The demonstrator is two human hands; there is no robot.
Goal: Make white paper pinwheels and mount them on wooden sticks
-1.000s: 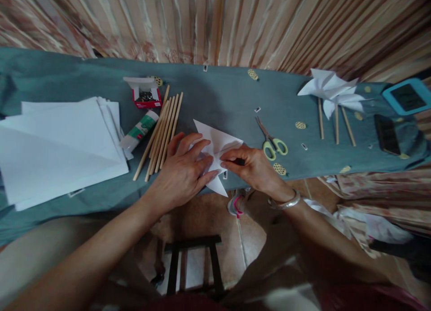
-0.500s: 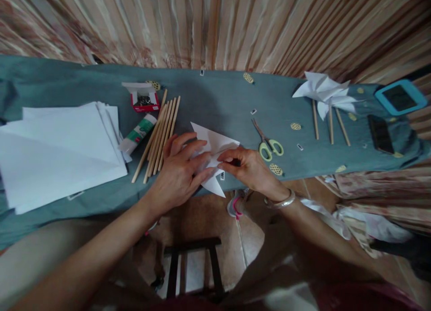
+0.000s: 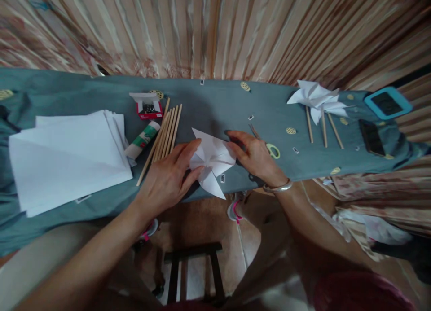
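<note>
A white paper pinwheel [image 3: 215,150] lies near the table's front edge, its points folded in to the middle and one blade pointing down toward me. My left hand [image 3: 170,174] grips its left side between thumb and fingers. On the opposite side, my right hand [image 3: 254,158] has thumb and index finger apart, with the thumb tip against the paper's right corner. Partly under the right hand lie green-handled scissors [image 3: 273,151]. Several wooden sticks [image 3: 166,133] lie side by side just beyond my left hand.
On the left are a stack of white paper [image 3: 70,158], a glue stick [image 3: 143,140] and an opened red box [image 3: 148,108] of small dark metal pieces. Finished pinwheels [image 3: 316,100] on sticks, a phone [image 3: 371,137] and a blue-framed device [image 3: 389,103] are at right. A curtain [image 3: 202,32] hangs behind.
My right hand has let go of the pinwheel's middle and moved right to its corner, partly covering the scissors. My left hand has drawn back to the left side, uncovering the folded centre.
</note>
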